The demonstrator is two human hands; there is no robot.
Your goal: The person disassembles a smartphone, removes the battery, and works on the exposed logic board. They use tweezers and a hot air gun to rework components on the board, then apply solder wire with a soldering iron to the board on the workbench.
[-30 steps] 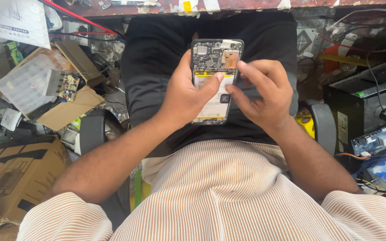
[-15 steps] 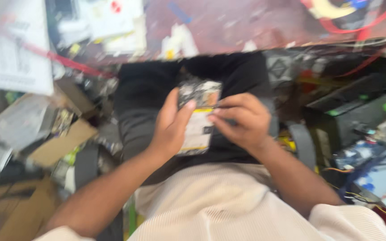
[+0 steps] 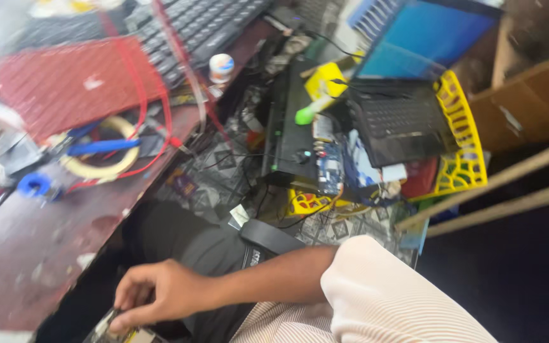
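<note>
My right hand (image 3: 160, 295) is low in the view, at the bottom left, over my dark trousers (image 3: 204, 248). Its fingers curl down onto an opened phone (image 3: 119, 331) with its back cover off. Only a small corner of the phone shows at the bottom edge. My forearm runs to the right into a pale striped sleeve (image 3: 389, 298). My left hand is out of the picture.
A dark red workbench (image 3: 27, 254) runs along the left, with a red mat (image 3: 65, 82), a keyboard (image 3: 204, 25), a blue tape roll (image 3: 33, 185) and red wires. On the floor are a black box (image 3: 287, 127), a laptop (image 3: 408, 114) in a yellow basket (image 3: 462, 127), and wooden shelving (image 3: 528, 108).
The view has swung up and to the right, away from my lap. The phone and hands dropped to the bottom left, and my left hand left the picture.
</note>
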